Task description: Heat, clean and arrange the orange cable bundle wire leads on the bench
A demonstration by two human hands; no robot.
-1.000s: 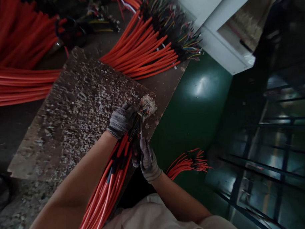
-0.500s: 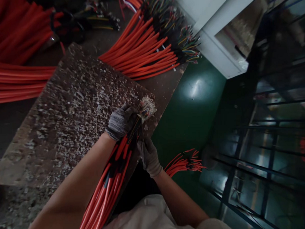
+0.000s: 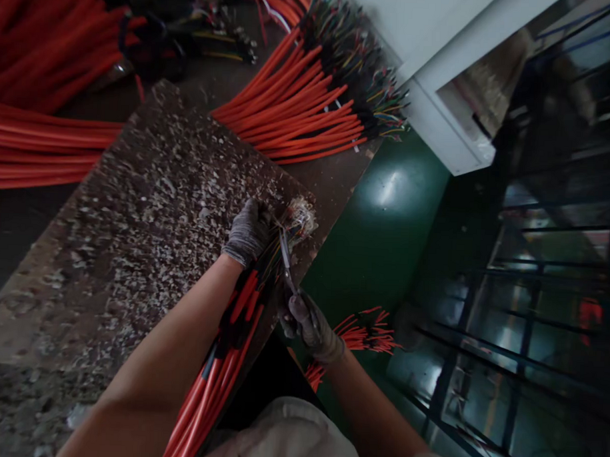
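Where the cables (image 3: 196, 401) ran up to the board (image 3: 73, 274), their thin wires (image 3: 268, 262) lay across its right corner, with the pale, frayed ends (image 3: 305, 218) outermost. Just off the board's right edge, the right hand (image 3: 309, 325) was wrapped round a tool (image 3: 286, 254); I could not tell whether its blades were parted. That hand had just drawn back a little from the board, baring more of the tool, which seemed to leave the tip by the ends easier to guide. Over the board, the left hand (image 3: 248, 233) had kept its fingers pressed round the wires, apparently steadying them.

Past the board's right edge came a narrow strip of table (image 3: 331, 183), then open room above the green floor (image 3: 369, 237), though a loose bundle (image 3: 364, 334) showed behind the right wrist. Beyond the board's far edge, orange lengths (image 3: 299, 101) crowded the table, before a white cabinet (image 3: 438, 126).
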